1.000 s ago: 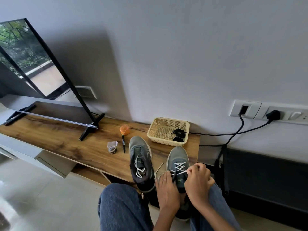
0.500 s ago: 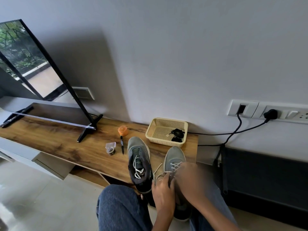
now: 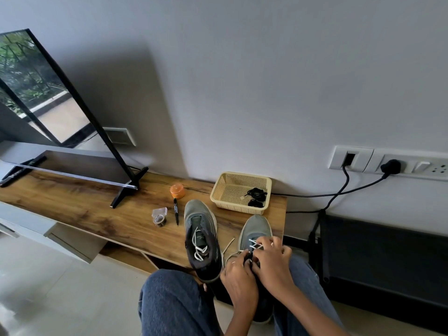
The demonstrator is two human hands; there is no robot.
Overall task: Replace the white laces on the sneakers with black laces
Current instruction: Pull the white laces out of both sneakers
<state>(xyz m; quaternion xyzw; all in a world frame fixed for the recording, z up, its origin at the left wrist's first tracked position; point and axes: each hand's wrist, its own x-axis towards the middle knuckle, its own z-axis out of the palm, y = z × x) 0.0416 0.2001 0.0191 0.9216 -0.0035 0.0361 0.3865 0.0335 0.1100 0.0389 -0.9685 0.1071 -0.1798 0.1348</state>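
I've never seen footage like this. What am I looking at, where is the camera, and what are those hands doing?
There is no machine here: a person wears a camera on the head, looking down at their own hands. The left hand and right hand work at the white lace of the right sneaker; the exact grip is hard to see. The left sneaker stands beside it on the wooden shelf. Behind lie a basket holding black laces, a pen, an orange pot and a TV.

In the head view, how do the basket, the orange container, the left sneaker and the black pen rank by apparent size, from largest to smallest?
1. Left sneaker, though it lies nearer the camera
2. Basket
3. Black pen, long but thin
4. Orange container
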